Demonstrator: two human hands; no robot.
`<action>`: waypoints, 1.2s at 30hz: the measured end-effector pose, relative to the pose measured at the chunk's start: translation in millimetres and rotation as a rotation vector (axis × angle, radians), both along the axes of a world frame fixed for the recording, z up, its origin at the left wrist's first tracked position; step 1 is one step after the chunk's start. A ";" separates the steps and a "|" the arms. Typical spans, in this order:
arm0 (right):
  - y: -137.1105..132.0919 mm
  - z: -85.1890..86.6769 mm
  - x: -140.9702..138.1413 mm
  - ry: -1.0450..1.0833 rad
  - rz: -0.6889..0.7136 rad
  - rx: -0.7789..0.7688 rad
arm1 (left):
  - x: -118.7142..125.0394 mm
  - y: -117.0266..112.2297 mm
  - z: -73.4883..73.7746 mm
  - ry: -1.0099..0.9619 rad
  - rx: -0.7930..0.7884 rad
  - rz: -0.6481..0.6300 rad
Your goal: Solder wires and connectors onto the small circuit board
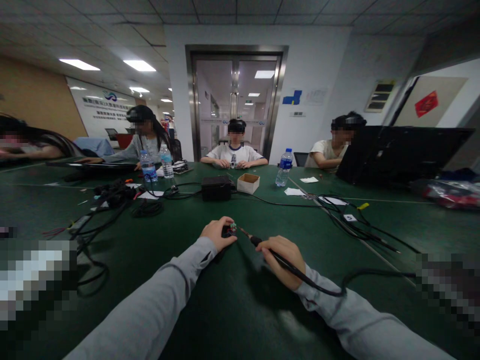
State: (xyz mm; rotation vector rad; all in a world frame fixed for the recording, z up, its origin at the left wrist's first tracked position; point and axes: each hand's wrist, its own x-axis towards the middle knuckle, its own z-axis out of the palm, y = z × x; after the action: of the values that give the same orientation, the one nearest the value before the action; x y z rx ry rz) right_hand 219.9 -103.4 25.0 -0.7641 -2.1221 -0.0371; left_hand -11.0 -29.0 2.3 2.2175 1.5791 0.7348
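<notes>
My left hand [218,234] is closed around a small dark part with a green and red circuit board [233,227] at its top, low over the green table [210,310]. Thumb and fingers press on it from the left side; much of the part is hidden by them. In my right hand [284,257] is a soldering iron [256,241], gripped like a pen. Its thin tip points left and up, close to the circuit board; whether they touch I cannot tell. The iron's black cable runs back over my right sleeve toward the right.
Ahead stand a black box [216,188] and an open cardboard box [248,183]. Cables lie tangled at left [112,200] and right [348,225]. Water bottles [284,167] stand farther back. A large black monitor [397,155] is at right. Several people sit around the table.
</notes>
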 end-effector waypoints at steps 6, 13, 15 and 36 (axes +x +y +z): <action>-0.9 0.5 -0.6 0.000 -0.002 -0.024 | -0.3 1.6 -2.7 0.004 0.014 -0.004; 4.7 -7.9 -2.3 -0.088 0.010 -0.097 | -0.1 -0.6 -1.3 0.013 0.020 0.004; 6.1 -9.6 -2.4 -0.104 0.005 -0.107 | 0.2 -1.5 -0.9 0.016 0.017 0.008; 7.2 -10.9 -0.8 -0.096 -0.005 -0.115 | 0.8 -0.5 -2.2 0.019 0.022 -0.006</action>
State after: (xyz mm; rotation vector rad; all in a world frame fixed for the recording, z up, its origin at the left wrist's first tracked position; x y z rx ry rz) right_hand 219.1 -96.2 14.1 -0.8503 -2.2288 0.0469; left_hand -10.1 -29.5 0.1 2.2509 1.5796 0.7349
